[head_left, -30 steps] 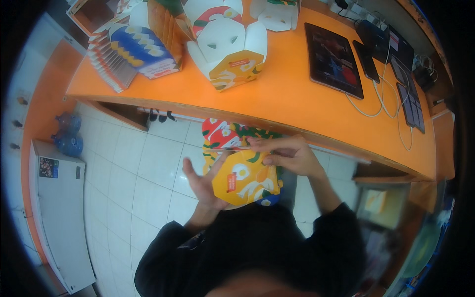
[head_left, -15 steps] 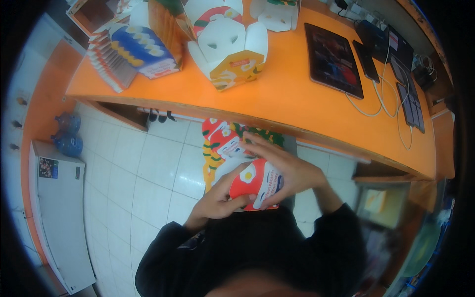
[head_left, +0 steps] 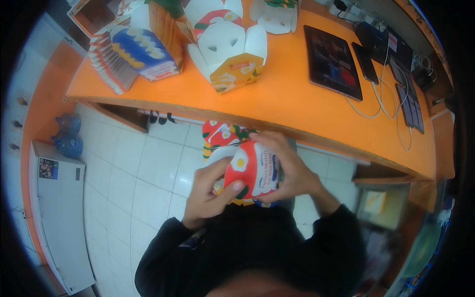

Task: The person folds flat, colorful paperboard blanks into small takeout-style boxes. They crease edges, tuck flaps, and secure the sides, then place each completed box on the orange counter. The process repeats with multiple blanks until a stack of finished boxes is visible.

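A printed cardboard box blank, red and white with egg and flower pictures, is held close to my chest below the orange counter edge. My left hand grips its lower left side, thumb across the red face. My right hand wraps over its top and right side. Behind it, a stack of similar flat printed blanks shows below the counter. A folded white and orange box stands on the orange counter ahead.
On the counter: a rack of flat blue and white cartons at left, another white box at the back, a dark tablet, phones and cables at right. White tiled floor, two blue water bottles and a white cabinet lie left.
The piece in my hands showed its yellow face flat a second ago. It has been turned and folded, so its red and white side now faces up, with both hands wrapped closer around it.
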### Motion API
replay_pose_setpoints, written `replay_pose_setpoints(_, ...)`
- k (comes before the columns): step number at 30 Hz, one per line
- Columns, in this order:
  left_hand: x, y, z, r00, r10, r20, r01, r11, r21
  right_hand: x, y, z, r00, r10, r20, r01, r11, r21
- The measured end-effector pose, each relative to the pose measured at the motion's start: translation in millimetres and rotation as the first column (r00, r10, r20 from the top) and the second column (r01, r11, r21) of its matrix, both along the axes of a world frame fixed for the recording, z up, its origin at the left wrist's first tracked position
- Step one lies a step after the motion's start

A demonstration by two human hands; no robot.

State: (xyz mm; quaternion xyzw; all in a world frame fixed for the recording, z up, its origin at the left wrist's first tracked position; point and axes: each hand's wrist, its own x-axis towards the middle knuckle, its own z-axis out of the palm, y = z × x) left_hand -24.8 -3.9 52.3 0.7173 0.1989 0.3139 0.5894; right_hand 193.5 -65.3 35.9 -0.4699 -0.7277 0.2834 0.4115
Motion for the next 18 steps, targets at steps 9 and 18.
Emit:
replay_pose_setpoints(9, 2.0, 20.4, -24.5, 0.690, 0.332, 0.642, -0.534, 0.834, 0.142, 17.7, 5.9, -4.6, 0.733, 0.179, -0.657, 0.079, 0.936, 0.343)
replay_pose_setpoints(18, 35.4, 7.1, -53.0, 0.950, 0.228, 0.216, -0.226, 0.974, -0.033, 13.2, 16.7, -14.8, 0.806, 0.202, -0.557, 0.004, 0.938, 0.345)
